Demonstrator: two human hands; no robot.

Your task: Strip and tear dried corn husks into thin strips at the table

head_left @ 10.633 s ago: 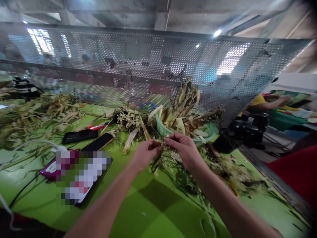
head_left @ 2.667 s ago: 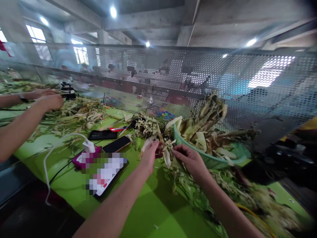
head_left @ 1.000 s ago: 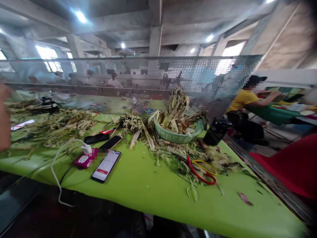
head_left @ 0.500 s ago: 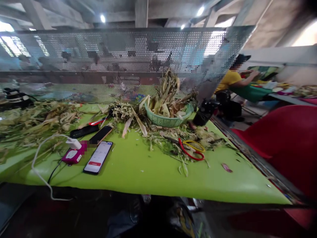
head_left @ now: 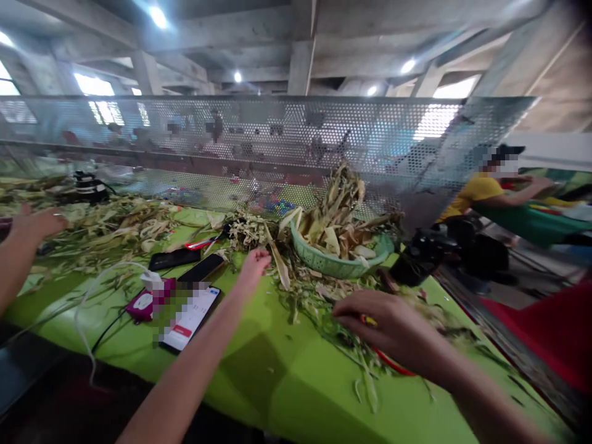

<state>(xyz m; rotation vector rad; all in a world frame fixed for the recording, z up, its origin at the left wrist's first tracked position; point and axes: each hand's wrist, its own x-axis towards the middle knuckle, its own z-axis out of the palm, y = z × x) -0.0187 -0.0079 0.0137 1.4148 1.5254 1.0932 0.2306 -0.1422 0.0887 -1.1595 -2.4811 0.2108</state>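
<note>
My left hand (head_left: 254, 265) reaches over the green table beside a long dried husk strip (head_left: 279, 265). Its fingers are loosely bent, and nothing shows in them. On the right, my right hand (head_left: 377, 317) is closed over the scissors (head_left: 395, 364) that have one red and one yellow handle loop. A bit of the yellow loop shows at its fingers; the blades are hidden. Plant scraps (head_left: 319, 302) lie under and around this hand. Behind both hands stands a green plastic basket (head_left: 330, 265) heaped with dried corn husks (head_left: 342, 203).
Another person's hand (head_left: 39, 223) reaches in at left over a husk pile (head_left: 120, 225). Phones, including one lit phone (head_left: 192, 320), and a pink power socket (head_left: 150, 302) with a white cable lie at left-centre. A perforated metal screen (head_left: 268, 135) closes the back. A red chair (head_left: 550, 333) stands right.
Both my hands have come into view, the right one onto the scissors. Another person's hand has appeared at left. The view has tilted up and shifted left.
</note>
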